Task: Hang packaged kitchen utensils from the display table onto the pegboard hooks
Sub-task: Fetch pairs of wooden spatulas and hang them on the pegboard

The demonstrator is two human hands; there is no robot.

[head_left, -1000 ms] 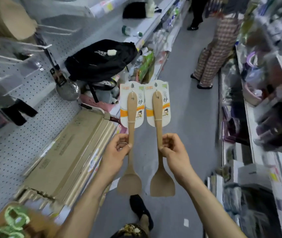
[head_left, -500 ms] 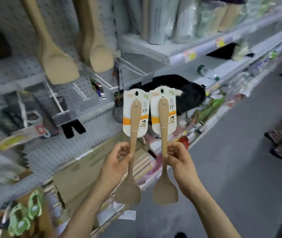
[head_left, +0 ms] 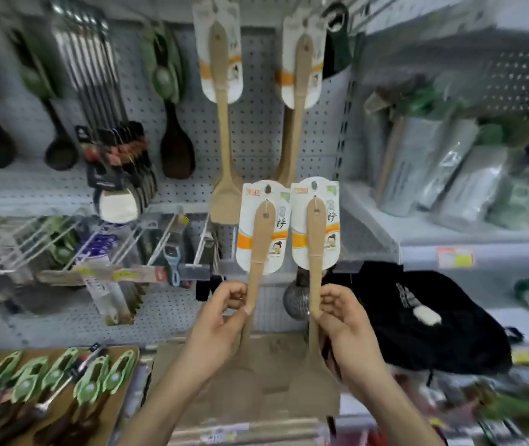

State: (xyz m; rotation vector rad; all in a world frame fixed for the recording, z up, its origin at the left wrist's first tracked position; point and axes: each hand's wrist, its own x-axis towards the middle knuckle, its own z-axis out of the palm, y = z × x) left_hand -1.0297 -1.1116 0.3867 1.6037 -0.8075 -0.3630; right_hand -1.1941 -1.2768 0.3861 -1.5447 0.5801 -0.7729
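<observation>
Pegboard [head_left: 256, 149] fills the back wall, grey and perforated. Black backpack [head_left: 417, 323] lies on the shelf to the right, out of the way. Hung spatulas [head_left: 222, 130], the same carded type, are already up at top centre in two rows side by side, blades down.

Both hands are raised below them. Left hand [head_left: 221, 320] pinches the handle of the left spatula [head_left: 258, 252] between thumb and curled fingers. Right hand [head_left: 342, 317] grips the right spatula [head_left: 314, 246] the same way. Both packs are upright, cards on top, blades low in front of the cardboard boxes [head_left: 272, 365]. They are held in the air just under the hung pair, card edges almost touching, on no hook yet.

Step in hand, as I judge it: lift each pack and thread it onto the matching row.
- Both grips sit low on the handles, so the card tops will likely wobble; shifting the pinch nearer the card should steady the aim
- Line up the hang hole [head_left: 268, 189] at the top of each card with the hook tip, come in square to the board and slide it back
- One pack at a time is probably safer than both at once
- Keep the printed side facing out
- Let go only once the card carries the weight

Hook tips are hidden behind the hung cards and blurred, so I cannot tell how much room is left. Raising the packs could also nudge the hanging blades and set them swinging
</observation>
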